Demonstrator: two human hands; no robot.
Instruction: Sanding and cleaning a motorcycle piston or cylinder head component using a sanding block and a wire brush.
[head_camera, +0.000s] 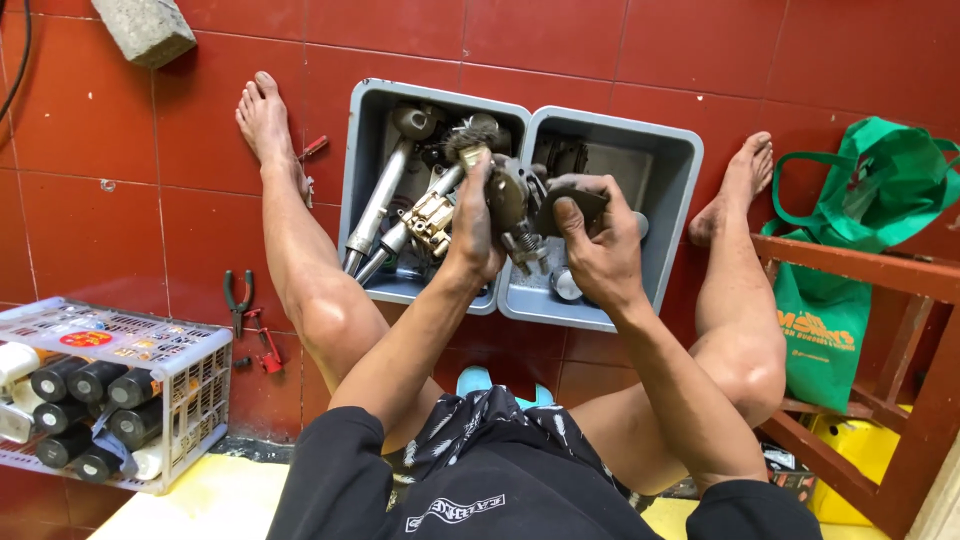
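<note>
The red tiled floor (130, 200) fills most of the frame, with a person's bare legs stretched across it toward the top. At centre top sit two grey plastic bins (660, 150) side by side; the left one holds long metal tubes (378, 205) lying at a slant and a brass fitting (430, 222). A green cloth bag (860, 200) rests at the right edge behind a red wooden frame (880, 290). At lower left a white wire basket (150, 350) holds dark cylinders (90, 385). Smaller still, pliers (238, 296) lie on the tiles left of the person's leg, and a grey block (145, 28) sits at upper left.

Over the bins, in the middle of the frame, both hands hold a greasy metal assembly (515, 215). The left hand (472, 225) has its fingers closed around the body of it; the right hand (600, 235) grips a dark flat plate at its side, thumb pressed on top. It looks heavy for its size, rigid, and probably slick with oil, with threaded studs beneath that could bite skin. A full wrap around the thick body seems the surest hold, away from the threads
</note>
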